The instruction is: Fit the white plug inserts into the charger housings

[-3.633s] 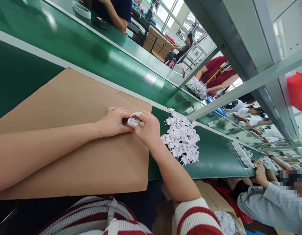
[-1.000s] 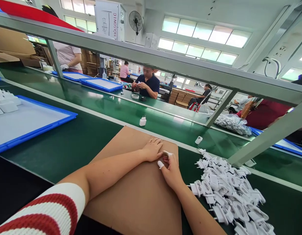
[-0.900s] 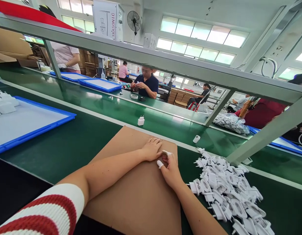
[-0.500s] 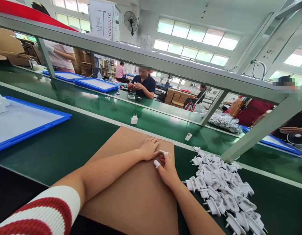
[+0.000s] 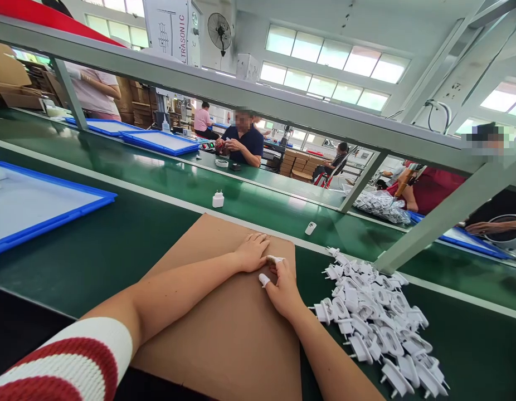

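My left hand (image 5: 252, 252) lies flat on a brown cardboard sheet (image 5: 224, 323), palm down and fingers stretched out. Close beside it, my right hand (image 5: 283, 287) rests over the same sheet, its thumb and forefinger apart and nothing visible between them. White finger covers sit on that thumb and forefinger; its other fingers are partly hidden. To the right, a loose heap of white plastic plug parts (image 5: 375, 312) with pins spreads over the green surface. Beyond the cardboard, a white plug charger (image 5: 218, 199) stands upright on the green belt (image 5: 262, 214), and a small white piece (image 5: 310, 228) lies farther right.
A blue-rimmed tray (image 5: 53, 223) with white items stands at the left. Grey frame posts (image 5: 442, 223) and a long beam cross above the belt. More blue trays (image 5: 161, 142) and a bag of parts (image 5: 379, 206) lie on the far side, where several people sit or stand.
The white charger and the small white piece have shifted left along the belt. My view has moved slightly; both hands keep their places on the cardboard.
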{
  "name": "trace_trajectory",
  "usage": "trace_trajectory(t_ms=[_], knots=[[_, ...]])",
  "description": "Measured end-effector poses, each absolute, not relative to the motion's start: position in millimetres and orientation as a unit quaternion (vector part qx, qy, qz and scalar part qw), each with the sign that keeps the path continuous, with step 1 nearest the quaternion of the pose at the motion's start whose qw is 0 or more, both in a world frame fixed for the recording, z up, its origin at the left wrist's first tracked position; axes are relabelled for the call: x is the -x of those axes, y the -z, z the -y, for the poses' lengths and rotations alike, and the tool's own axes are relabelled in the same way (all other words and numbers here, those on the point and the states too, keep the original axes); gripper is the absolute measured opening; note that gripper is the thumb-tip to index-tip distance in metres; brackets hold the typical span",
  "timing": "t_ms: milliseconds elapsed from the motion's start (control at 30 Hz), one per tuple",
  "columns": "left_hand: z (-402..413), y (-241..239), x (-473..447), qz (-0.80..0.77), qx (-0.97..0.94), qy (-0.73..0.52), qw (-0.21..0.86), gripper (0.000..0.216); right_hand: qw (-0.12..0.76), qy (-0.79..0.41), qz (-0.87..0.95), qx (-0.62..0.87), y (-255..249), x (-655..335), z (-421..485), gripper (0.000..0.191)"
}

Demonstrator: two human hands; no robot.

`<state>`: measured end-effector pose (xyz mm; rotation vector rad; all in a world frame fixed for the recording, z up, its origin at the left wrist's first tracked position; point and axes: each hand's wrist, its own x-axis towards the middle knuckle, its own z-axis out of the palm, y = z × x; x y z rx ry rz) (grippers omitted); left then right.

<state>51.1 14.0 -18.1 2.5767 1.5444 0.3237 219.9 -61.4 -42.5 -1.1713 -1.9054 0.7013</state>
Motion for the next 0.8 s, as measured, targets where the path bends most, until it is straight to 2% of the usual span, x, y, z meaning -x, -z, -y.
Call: trace_trajectory(t_ms=[800], knots=[[-19.8,19.5,-51.4,-0.506,-0.851,-0.134,0.050,0.058,0.348,-0.256,0.776,0.459,31.3,-222.8,60.9,0.048]])
